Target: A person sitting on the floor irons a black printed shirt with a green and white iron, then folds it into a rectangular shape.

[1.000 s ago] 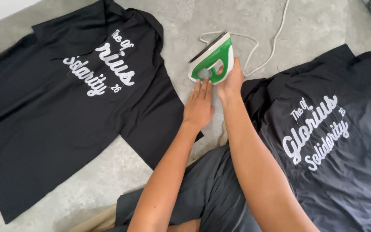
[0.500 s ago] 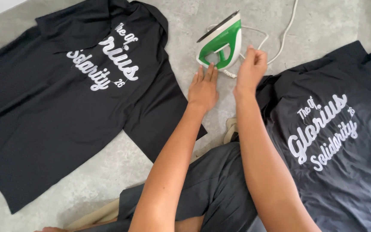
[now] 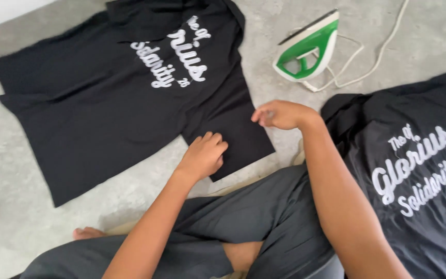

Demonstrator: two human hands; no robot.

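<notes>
Our left hand (image 3: 202,155) rests flat on the black shirt (image 3: 130,98), right hand (image 3: 280,113) hovers loosely curled, both empty; the upright iron (image 3: 308,49) could tip if we snag its cord (image 3: 372,62).

Single head view, steep downward over floor (image 3: 21,217), close above both forearms.

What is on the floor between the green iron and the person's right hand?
Nothing lies there: in the head view, only bare grey floor shows between the green and white iron and the right hand. The iron's white cord trails off to the side.
</notes>
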